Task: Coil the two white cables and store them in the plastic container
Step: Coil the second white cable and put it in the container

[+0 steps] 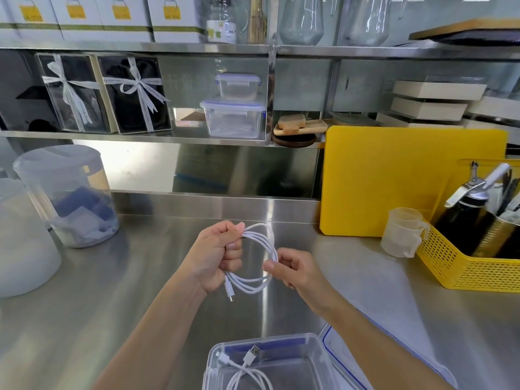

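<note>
Above the steel counter, a white cable (260, 285) is wound into a round coil of several loops. My left hand (218, 256) is closed on the coil's left side, with a plug end dangling below it. My right hand (294, 270) pinches the coil's right side. At the bottom edge of view stands an open clear plastic container (315, 361). A second white cable (247, 370) lies inside it, its two plugs pointing up. The container's blue-rimmed lid (351, 350) lies just to its right, partly hidden by my right forearm.
A yellow cutting board (394, 181) leans at the back right, with a small plastic measuring cup (402, 232) and a yellow mesh basket (467, 266) of bottles beside it. Large translucent tubs (70, 192) stand at left. Shelves behind hold more containers and boxes.
</note>
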{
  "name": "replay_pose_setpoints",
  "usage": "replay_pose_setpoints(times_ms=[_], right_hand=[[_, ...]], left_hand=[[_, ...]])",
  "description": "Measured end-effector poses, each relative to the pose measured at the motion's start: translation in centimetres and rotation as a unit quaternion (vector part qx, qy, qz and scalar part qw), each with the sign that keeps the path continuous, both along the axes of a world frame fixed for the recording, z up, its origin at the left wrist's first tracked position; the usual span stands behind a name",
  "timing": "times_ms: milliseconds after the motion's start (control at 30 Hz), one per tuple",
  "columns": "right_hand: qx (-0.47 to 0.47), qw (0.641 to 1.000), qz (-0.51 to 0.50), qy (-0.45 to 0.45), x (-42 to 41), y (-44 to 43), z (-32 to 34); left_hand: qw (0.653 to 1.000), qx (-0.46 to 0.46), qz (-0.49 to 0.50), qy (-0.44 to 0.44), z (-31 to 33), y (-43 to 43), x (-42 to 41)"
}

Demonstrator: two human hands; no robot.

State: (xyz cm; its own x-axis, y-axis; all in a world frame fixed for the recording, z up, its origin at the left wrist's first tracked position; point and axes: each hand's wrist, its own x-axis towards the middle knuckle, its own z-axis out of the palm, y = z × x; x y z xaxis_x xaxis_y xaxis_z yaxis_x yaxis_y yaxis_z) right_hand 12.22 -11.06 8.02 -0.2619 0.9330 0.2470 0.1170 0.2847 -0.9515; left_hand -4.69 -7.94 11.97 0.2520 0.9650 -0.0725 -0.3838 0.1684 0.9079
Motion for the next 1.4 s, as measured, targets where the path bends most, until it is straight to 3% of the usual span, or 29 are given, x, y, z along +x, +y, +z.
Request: replay_pose_setpoints(times_ms=[167, 300, 400, 600, 800, 933, 1000, 1100, 1167, 1233, 1333, 1400], right_hand=[[-0.01, 0.997, -0.068, -0.041, 2.6, 0.1, -0.1], [-0.037, 0.992, -0.034, -0.118, 3.0, 0.2, 0.5], [-0.057, 0.997, 0.023, -0.035, 1.7, -0.1, 0.9], [-0.008, 0.989, -0.113, 0.091, -0.4, 0.0, 1.4], [0.05, 0.99, -0.126, -0.028, 1.0, 0.4, 1.5], [0.09, 0.978, -0.131, -0.133, 1.3, 0.8, 0.5], [0.087, 0.976, -0.142, -0.138, 1.2, 1.0, 0.1], [0.081, 0.979, -0.139, -0.121, 0.7, 0.9, 0.1], [0.074, 0.982, -0.143, -0.097, 0.6, 0.8, 0.2], [0.065, 0.985, -0.144, -0.066, 0.6, 0.8, 0.3], [0.057, 0.986, -0.145, -0.058, 0.5, 0.5, 0.0], [0.049, 0.986, -0.15, -0.048, 0.3, 0.3, -0.3]], left_hand=[[0.999, -0.001, 0.029, 0.042, 0.6, 0.3, -1.1], [0.999, -0.003, 0.027, 0.047, 0.3, 0.0, 0.1], [0.999, 0.002, 0.022, 0.045, 0.0, -0.4, 1.7], [0.998, -0.026, -0.013, 0.063, 0.5, -1.5, 3.0], [0.954, -0.065, -0.168, 0.239, 1.4, -1.5, -0.1], [0.951, -0.057, -0.136, 0.272, 0.8, -1.1, -1.3], [0.961, -0.038, -0.133, 0.241, 0.4, -1.0, -1.5], [0.98, -0.048, -0.17, 0.092, -0.7, -2.1, -0.9], [0.988, -0.049, -0.143, -0.003, -1.7, -2.8, 0.1], [0.995, -0.034, -0.09, -0.028, -2.3, -3.1, 1.1], [0.992, 0.042, -0.008, 0.123, -2.4, -3.1, 2.1], [0.953, 0.115, 0.051, 0.276, -2.4, -3.4, 2.7]])
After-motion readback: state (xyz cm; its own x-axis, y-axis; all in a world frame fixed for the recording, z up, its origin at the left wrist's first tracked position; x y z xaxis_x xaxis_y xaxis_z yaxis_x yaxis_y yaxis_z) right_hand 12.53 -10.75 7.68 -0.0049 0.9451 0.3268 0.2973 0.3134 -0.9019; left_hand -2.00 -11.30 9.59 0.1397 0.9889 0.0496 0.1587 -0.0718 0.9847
